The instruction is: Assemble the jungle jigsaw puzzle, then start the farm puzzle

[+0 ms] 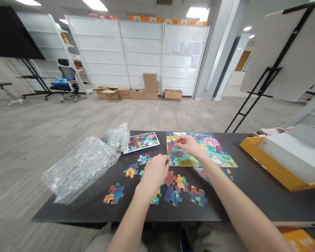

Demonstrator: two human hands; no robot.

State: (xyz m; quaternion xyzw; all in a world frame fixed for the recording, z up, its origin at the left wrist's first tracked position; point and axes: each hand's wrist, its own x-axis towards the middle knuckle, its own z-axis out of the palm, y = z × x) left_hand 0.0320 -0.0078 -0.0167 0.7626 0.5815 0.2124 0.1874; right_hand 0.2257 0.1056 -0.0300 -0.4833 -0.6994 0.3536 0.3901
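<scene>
A colourful puzzle board lies flat on the black table. Over its left part, my right hand is closed with thumb and fingertips together; what they hold, if anything, is too small to name. My left hand hovers or rests among loose puzzle pieces just below the board's left corner, its fingers pressed together and their tips partly hidden. Around it lie an orange and blue piece, a dark blue piece and several others. Two joined-looking pieces sit further left.
Crumpled clear plastic covers the table's left end, beside a bag of pieces and a picture card. At the right stands an open yellow box. Cardboard boxes are on the floor far behind.
</scene>
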